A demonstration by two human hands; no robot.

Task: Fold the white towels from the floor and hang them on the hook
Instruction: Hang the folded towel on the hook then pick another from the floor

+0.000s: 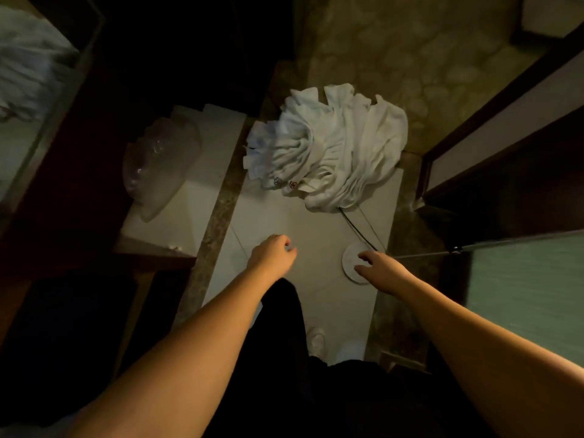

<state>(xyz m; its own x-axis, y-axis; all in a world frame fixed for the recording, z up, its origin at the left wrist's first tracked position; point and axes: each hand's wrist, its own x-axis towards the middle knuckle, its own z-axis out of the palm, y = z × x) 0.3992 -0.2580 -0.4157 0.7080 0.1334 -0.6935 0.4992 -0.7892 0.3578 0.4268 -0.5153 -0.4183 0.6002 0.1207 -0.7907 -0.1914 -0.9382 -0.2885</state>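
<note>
Beyond both empty, loosely curled grips, left hand (274, 251) and right hand (380, 267), lie crumpled white towels (331, 153) beside perhaps a basin (161, 162)

**What the dim bathroom keeps hidden**

The crumpled heap of white towels (331, 153) lies bunched on itself, so I cannot count the pieces; small coloured marks near its lower edge are too tiny to read. A thin dark cord (358, 229) runs out from under the heap, its upper end hidden. The round white ribbed disc (352, 263) on the floor is partly covered by the right hand (382, 268). The left hand (273, 252) shows only its back, its fingers curled out of sight. The blurred pale bundle (28, 67) is cut by the left edge. A white shoe (316, 339) peeks from behind a dark trouser leg (281, 311).
</note>
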